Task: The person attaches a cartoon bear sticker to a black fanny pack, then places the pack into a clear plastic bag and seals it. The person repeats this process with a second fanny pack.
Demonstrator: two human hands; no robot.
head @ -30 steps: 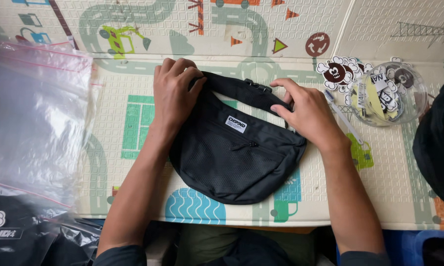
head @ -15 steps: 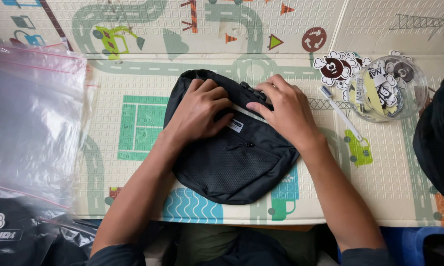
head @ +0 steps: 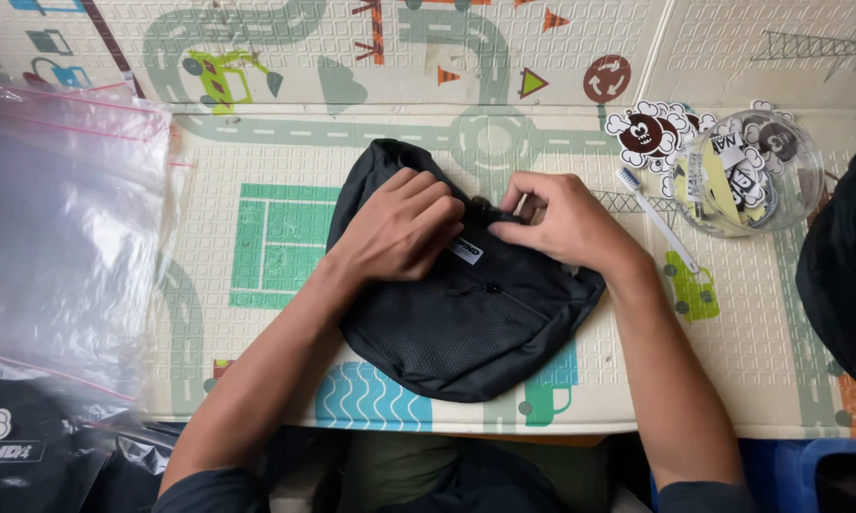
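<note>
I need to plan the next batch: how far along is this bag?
Done: the black sling bag lies flat on the play mat. In hand: left hand presses it while right hand pinches near its top edge. Left: it sits outside the clear zip bags.

Road-patterned foam play mat [head: 732,38], seemingly daylit.

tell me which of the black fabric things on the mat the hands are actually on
The black pouch bag in the middle of the mat: left hand and right hand both rest on its top. The other black fabric at the right edge lies untouched.
</note>
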